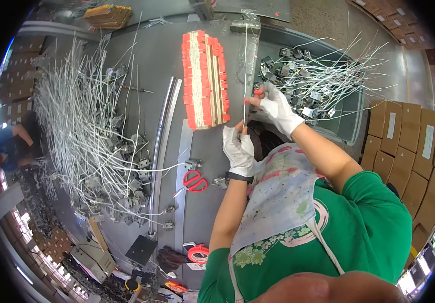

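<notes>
Both my hands wear white gloves with bare fingertips. My left hand [238,150] is closed, its fingertips pinching the near end of a thin pale strip [246,60] that runs away along the table's right edge. Just right of it, my right hand [279,108] pinches a small piece of red tape [258,92] beside the strip. A bit of red shows on the strip by those fingertips. Left of my hands lies a flat row of pale strips [195,76] with red tape along its sides. Red-handled scissors [194,183] rest nearer, to the left.
A grey bin [356,113] on the right holds small metal parts with white wires. A large heap of white wires [83,126] with parts covers the table's left. Metal rails [163,146] lie between. Red tape rolls [197,253] sit near. Another person [12,144] is far left.
</notes>
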Motion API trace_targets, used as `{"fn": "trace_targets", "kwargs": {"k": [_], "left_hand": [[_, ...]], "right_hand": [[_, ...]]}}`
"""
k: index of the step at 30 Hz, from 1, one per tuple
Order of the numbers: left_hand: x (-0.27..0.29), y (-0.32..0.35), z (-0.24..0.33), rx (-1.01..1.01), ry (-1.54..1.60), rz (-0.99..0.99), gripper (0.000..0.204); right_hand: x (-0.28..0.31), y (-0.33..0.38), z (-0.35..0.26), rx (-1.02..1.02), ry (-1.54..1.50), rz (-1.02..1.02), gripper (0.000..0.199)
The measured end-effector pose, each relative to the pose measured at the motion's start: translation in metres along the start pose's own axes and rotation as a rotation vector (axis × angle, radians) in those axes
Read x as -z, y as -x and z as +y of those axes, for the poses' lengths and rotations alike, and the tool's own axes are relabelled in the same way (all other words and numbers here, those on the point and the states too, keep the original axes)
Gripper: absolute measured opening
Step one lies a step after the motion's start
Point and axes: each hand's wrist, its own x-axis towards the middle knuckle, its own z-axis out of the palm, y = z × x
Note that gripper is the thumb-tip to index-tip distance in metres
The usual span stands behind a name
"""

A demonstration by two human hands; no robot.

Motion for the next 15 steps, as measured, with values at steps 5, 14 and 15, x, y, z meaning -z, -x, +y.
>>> {"fn": "trace_targets", "kwargs": {"k": [5, 14, 15], "left_hand": [[0.02, 0.013, 0.018, -0.042, 0.21, 0.068, 0.021], [0.087, 0.007, 0.056, -0.277, 0.125, -0.147, 0.013], [0.083, 0.012, 0.057, -0.4, 0.089, -0.127, 0.013]], "right_hand": [[-0.019, 0.028, -0.013, 0.139, -0.332, -0.066, 0.033], [-0.036, 0.104, -0.056, 0.43, -0.606, -0.232, 0.028], [-0.038, 0.104, -0.056, 0.509, -0.607, -0.203, 0.029]]}}
